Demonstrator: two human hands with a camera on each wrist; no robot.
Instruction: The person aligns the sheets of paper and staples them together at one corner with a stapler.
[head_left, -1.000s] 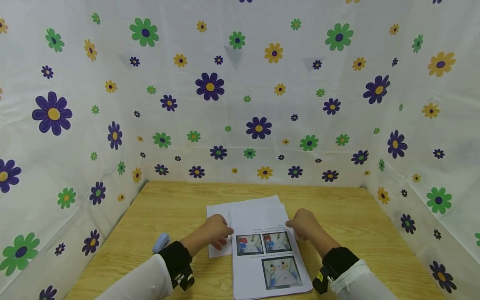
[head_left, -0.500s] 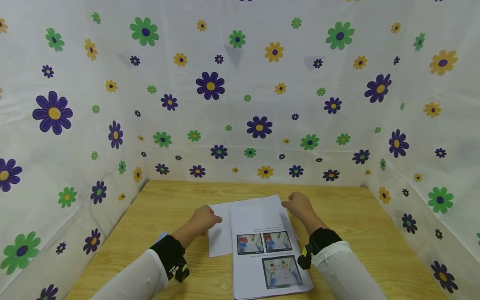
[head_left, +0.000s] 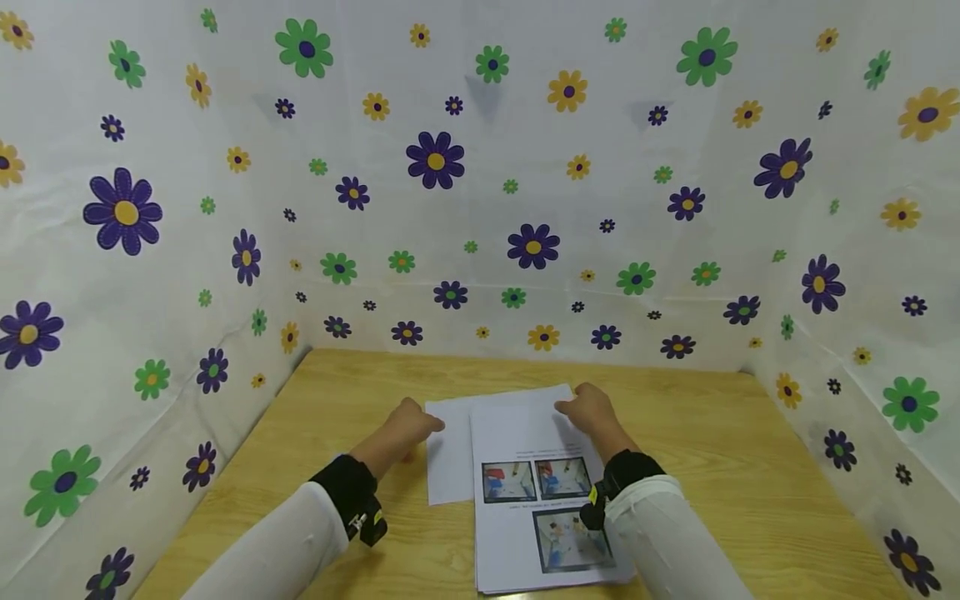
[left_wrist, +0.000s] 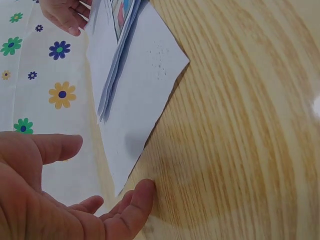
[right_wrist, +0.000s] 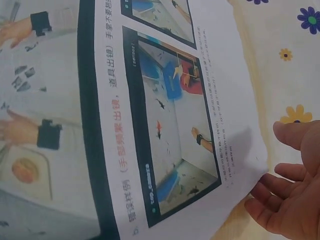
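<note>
A stack of printed sheets (head_left: 517, 429) with colour pictures lies on the wooden table. Beneath it, turned at an angle, a white sheet (head_left: 448, 454) sticks out on the left and at the back. My left hand (head_left: 401, 433) is beside that sheet's far left corner; in the left wrist view its thumb (left_wrist: 62, 147) and fingers are spread, with no paper between them. At the far right corner is my right hand (head_left: 592, 412). The right wrist view has its fingertips (right_wrist: 262, 187) at the paper's corner, the thumb standing apart.
The wooden table (head_left: 705, 450) extends around the papers. A white curtain (head_left: 495, 208) with printed flowers encloses the back and both sides. A light blue object (head_left: 339, 457) is almost wholly hidden behind the left wrist.
My left hand has left the stack's left edge and moved left and farther back. My right hand has slid back along the right edge to the far corner. The head view has shifted slightly.
</note>
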